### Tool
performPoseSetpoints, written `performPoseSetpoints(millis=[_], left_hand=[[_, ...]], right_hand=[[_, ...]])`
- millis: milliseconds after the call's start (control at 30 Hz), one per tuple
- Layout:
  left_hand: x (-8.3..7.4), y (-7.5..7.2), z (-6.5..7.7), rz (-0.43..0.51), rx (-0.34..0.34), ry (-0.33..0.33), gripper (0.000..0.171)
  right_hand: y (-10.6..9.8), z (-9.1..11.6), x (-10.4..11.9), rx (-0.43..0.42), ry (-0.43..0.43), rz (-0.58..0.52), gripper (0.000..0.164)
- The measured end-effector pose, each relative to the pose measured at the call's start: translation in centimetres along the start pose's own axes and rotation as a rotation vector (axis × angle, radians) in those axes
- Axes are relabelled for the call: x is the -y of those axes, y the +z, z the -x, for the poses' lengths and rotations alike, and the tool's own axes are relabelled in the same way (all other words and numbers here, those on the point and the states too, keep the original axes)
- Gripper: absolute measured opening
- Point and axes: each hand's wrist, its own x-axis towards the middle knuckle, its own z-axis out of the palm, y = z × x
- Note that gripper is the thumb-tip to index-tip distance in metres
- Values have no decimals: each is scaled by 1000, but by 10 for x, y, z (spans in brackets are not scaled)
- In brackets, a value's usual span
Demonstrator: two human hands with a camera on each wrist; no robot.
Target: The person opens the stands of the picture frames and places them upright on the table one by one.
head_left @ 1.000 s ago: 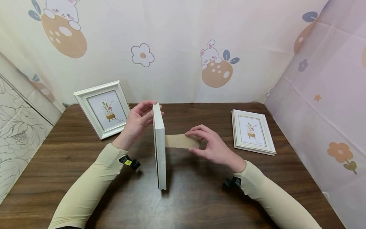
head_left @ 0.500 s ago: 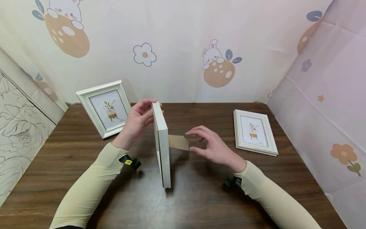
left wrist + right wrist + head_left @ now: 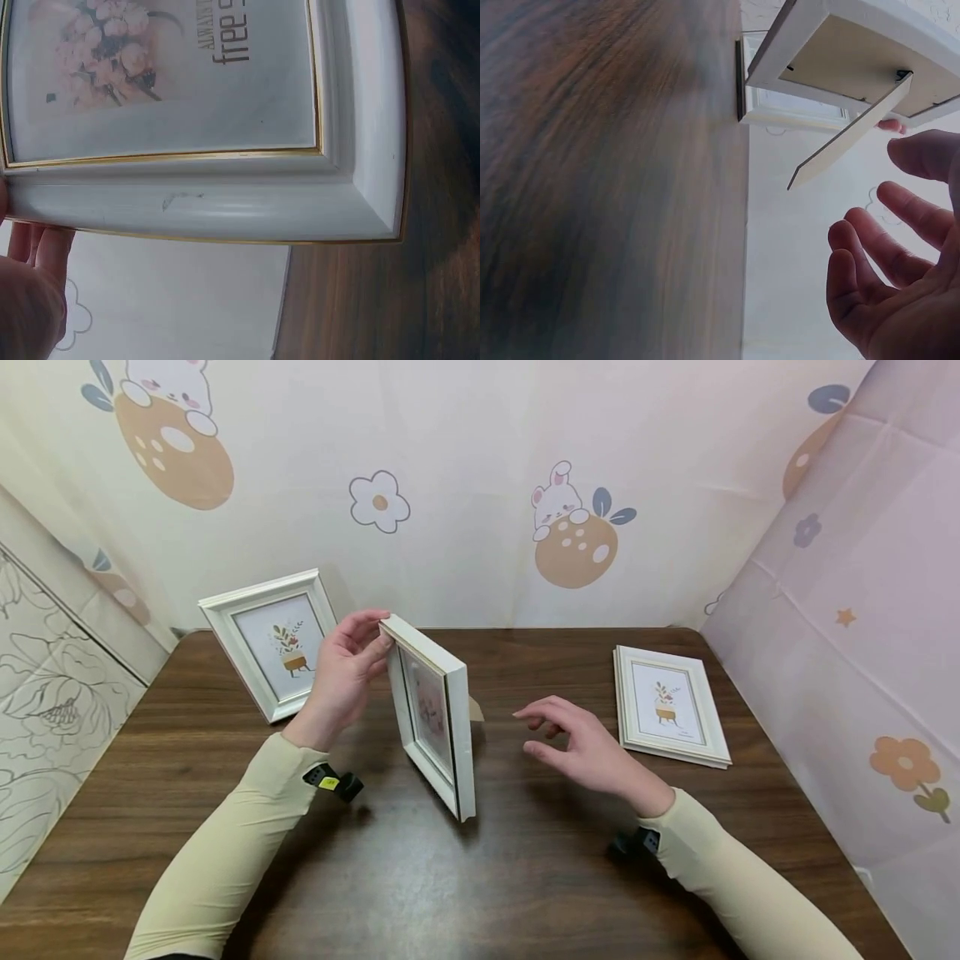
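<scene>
My left hand (image 3: 347,672) pinches the upper left edge of a white picture frame (image 3: 463,752), which stands upright and angled over the table. Its front carries a pinkish flower print (image 3: 112,52) with lettering and a thin gold inner border. On the back, a beige easel leg (image 3: 855,135) sticks out from the backing board (image 3: 847,56); in the head view only its tip shows behind the frame. To the right, my right hand (image 3: 588,747) hovers apart from the frame, fingers loosely bent and holding nothing.
Another white picture frame (image 3: 262,602) with a plant print leans upright at the back left. A third picture frame (image 3: 708,714) lies face up at the right. The brown wooden table (image 3: 360,877) ends at a patterned curtain (image 3: 465,443) behind.
My right hand has let go of the easel leg and drawn back to the right. My left hand has turned the frame, so its front now shows toward me.
</scene>
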Motion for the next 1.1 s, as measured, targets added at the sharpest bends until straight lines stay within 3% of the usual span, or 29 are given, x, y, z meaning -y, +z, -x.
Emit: performPoseSetpoints(millis=[567, 1100], left_hand=[[-8, 0, -5, -136, -102, 108, 29], [-4, 4, -14, -187, -121, 148, 26]], right_hand=[[-6, 27, -7, 63, 92, -53, 27], [3, 38, -7, 105, 44, -43, 23]])
